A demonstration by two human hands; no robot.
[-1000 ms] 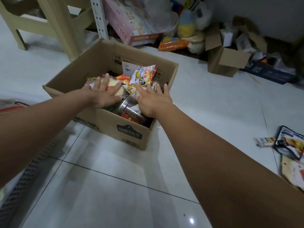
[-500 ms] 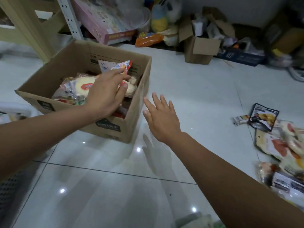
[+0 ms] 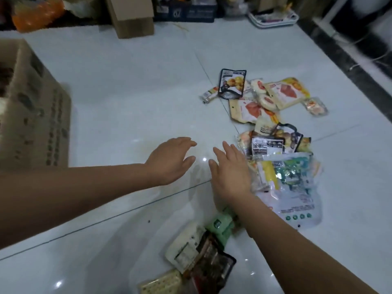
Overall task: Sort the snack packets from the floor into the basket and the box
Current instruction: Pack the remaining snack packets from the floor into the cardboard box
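Note:
Both my hands hover open and empty over the white tiled floor. My left hand (image 3: 169, 161) is mid-frame, my right hand (image 3: 230, 170) just right of it, beside a heap of snack packets (image 3: 282, 149). That heap includes a black packet (image 3: 232, 83), orange-printed pouches (image 3: 286, 92) and a large white and green pouch (image 3: 297, 194). A second cluster lies near the bottom: a green packet (image 3: 221, 224), a cream packet (image 3: 186, 249) and a dark packet (image 3: 212, 264). The cardboard box (image 3: 36, 102) stands at the left edge, blurred. No basket is in view.
Along the far wall sit a small cardboard box (image 3: 131, 16), an orange bag (image 3: 36, 12), a dark blue box (image 3: 186, 10) and a white tray (image 3: 273, 19). A dark threshold strip (image 3: 350, 60) runs down the right side.
The view swung right, from the box to the packets on the floor. My left hand left the box and both hands moved over to the heap, empty.

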